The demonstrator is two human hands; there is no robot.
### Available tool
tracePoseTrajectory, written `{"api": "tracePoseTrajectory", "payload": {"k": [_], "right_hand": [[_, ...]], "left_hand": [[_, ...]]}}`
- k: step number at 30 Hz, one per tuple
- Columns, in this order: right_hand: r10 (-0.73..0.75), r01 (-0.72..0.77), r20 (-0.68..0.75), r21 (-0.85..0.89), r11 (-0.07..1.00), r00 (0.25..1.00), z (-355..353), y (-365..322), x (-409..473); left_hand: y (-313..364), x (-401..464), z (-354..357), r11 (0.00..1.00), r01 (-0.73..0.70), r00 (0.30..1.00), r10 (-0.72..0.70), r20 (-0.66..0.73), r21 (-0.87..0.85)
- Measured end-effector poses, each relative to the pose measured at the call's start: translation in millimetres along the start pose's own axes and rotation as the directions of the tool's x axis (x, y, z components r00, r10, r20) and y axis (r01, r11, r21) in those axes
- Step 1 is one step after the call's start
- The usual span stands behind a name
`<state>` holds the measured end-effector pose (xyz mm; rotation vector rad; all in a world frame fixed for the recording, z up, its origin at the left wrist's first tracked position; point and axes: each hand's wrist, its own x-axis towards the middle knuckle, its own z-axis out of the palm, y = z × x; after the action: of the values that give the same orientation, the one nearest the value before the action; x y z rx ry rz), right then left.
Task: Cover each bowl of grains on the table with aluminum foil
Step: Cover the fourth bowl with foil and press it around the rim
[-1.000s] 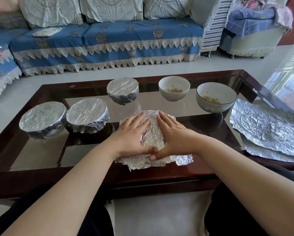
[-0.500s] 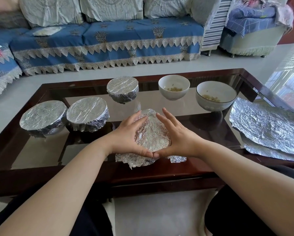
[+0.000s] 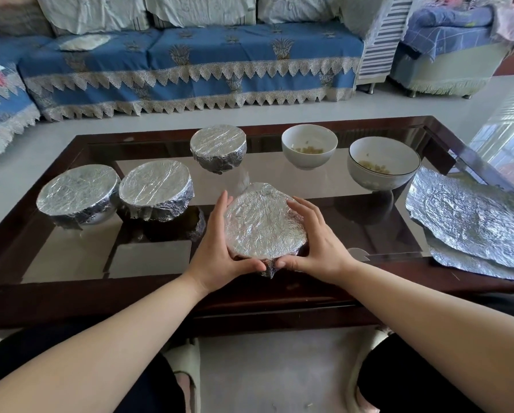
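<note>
A foil-covered bowl (image 3: 263, 222) stands near the front of the glass table (image 3: 333, 192). My left hand (image 3: 220, 251) cups its left side and my right hand (image 3: 318, 248) cups its right side, fingers curved round the foil at the rim, thumbs meeting at the front. Three other foil-covered bowls stand to the left and behind: one at the far left (image 3: 76, 195), one beside it (image 3: 155, 187), one further back (image 3: 218, 146). Two white bowls with grains are uncovered: a back one (image 3: 309, 149) and a right one (image 3: 382, 162).
Loose crumpled foil sheets (image 3: 470, 222) lie stacked at the table's right end. The table has a dark wooden frame (image 3: 70, 293). A blue sofa (image 3: 190, 64) stands behind the table. My knees and slippers are under the front edge.
My hands went from pressing flat on top of the foil to cupping the bowl's sides. The foil's loose edges are now folded down round the bowl.
</note>
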<state>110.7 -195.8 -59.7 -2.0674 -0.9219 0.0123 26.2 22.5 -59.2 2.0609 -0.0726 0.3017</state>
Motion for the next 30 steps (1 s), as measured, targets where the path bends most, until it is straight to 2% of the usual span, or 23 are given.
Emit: {"api": "tracePoseTrajectory", "payload": {"k": [5, 8, 11, 16, 20, 23, 25, 30], "right_hand": [[-0.076, 0.070, -0.161, -0.046, 0.996, 0.984, 16, 8, 0], [-0.089, 0.079, -0.178, -0.065, 0.995, 0.980, 20, 10, 0], [-0.068, 0.062, -0.123, -0.057, 0.996, 0.990, 16, 10, 1], [-0.005, 0.004, 0.065, 0.012, 1.000, 0.998, -3, 2, 0], [0.073, -0.076, 0.053, 0.061, 0.995, 0.996, -23, -17, 13], [0.091, -0.090, 0.050, -0.024, 0.996, 0.995, -30, -27, 40], [0.087, -0.086, 0.068, -0.010, 0.996, 0.994, -28, -31, 56], [0.209, -0.243, 0.265, 0.102, 0.965, 0.941, -22, -29, 74]], "left_hand": [[-5, 3, 0, 0.995, -0.048, 0.999, 0.049, -0.014, 0.087], [-6, 4, -2, 0.993, -0.049, 0.999, 0.048, 0.005, 0.104], [-6, 4, -6, 0.992, -0.041, 0.999, 0.037, 0.036, 0.119], [-5, 5, -10, 0.992, -0.016, 0.997, 0.006, 0.075, 0.128], [-1, 7, -13, 0.993, 0.003, 0.996, -0.014, 0.092, 0.116], [3, 8, -15, 0.984, 0.005, 0.994, -0.025, 0.110, 0.176], [2, 10, -16, 0.983, 0.007, 0.991, -0.030, 0.129, 0.181], [3, 13, -20, 0.973, -0.018, 0.987, -0.019, 0.160, 0.231]]}}
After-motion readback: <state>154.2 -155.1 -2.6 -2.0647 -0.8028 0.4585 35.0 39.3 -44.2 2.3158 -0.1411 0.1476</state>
